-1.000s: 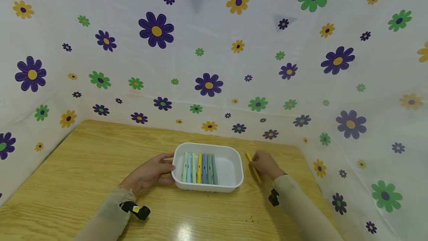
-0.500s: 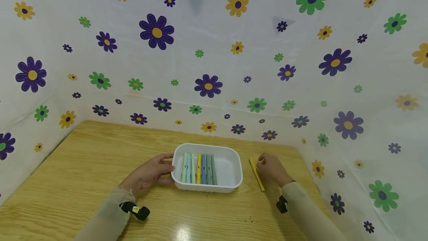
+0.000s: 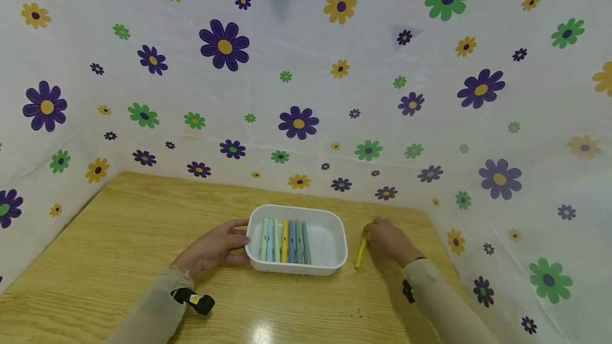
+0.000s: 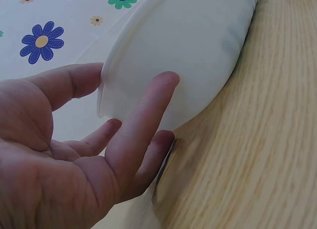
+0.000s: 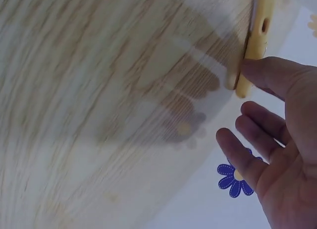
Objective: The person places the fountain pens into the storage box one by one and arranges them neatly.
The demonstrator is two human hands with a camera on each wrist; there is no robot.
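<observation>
A white tray (image 3: 330, 240) holds several slim pens in a row: pale green and light blue ones, a yellow pen (image 3: 285, 240), a blue one and grey-green ones. My left hand (image 3: 212, 246) touches the tray's left end with extended fingers; in the left wrist view its fingertips rest against the white wall (image 4: 198, 45). To the right of the tray, my right hand (image 3: 389, 240) pinches another yellow pen (image 3: 360, 254) near its far end. In the right wrist view the thumb lies against this pen (image 5: 257, 45), the other fingers loose; the index finger is hidden.
The wooden table (image 3: 158, 216) has a few dark specks (image 3: 356, 313) near its front right. A white sheet with printed flowers (image 3: 298, 89) surrounds its back and sides.
The right hand lets go of the yellow pen, shifts slightly right, then grips it again. The pen's near end has swung left towards the tray. The left hand stays put.
</observation>
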